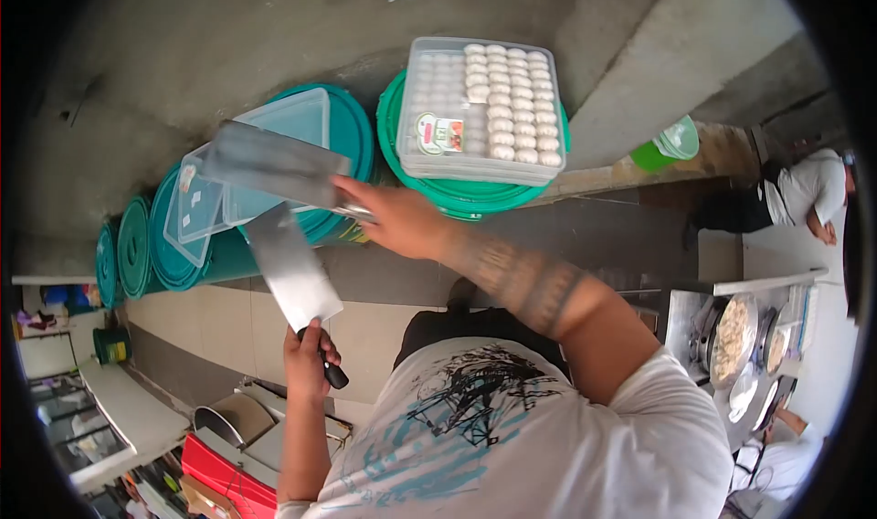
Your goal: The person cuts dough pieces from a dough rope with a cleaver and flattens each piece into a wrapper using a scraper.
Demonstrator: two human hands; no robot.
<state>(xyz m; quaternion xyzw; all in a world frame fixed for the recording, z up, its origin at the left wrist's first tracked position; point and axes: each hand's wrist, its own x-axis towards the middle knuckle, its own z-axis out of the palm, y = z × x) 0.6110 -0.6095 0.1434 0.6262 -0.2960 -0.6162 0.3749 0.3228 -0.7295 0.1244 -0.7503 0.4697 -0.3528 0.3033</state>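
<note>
My left hand (309,359) is closed around the black handle of a cleaver (294,268), its broad blade pointing up and away. My right hand (397,216) grips a second cleaver (269,161), whose blade extends leftward and is smeared by motion. In the picture, the right blade's lower edge meets the tip of the left one; whether they touch I cannot tell. Behind the right blade lie clear plastic lids or trays (297,117) on a teal lidded barrel (352,140). Beyond my right hand, a clear plastic case of eggs (484,112) rests on a green barrel lid (393,135).
More green lidded barrels (135,245) line the wall at left. A bright green bucket (671,144) stands at right. Two people (804,190) are at the right side, near a large pan of food (734,336). A red box (224,478) sits at lower left.
</note>
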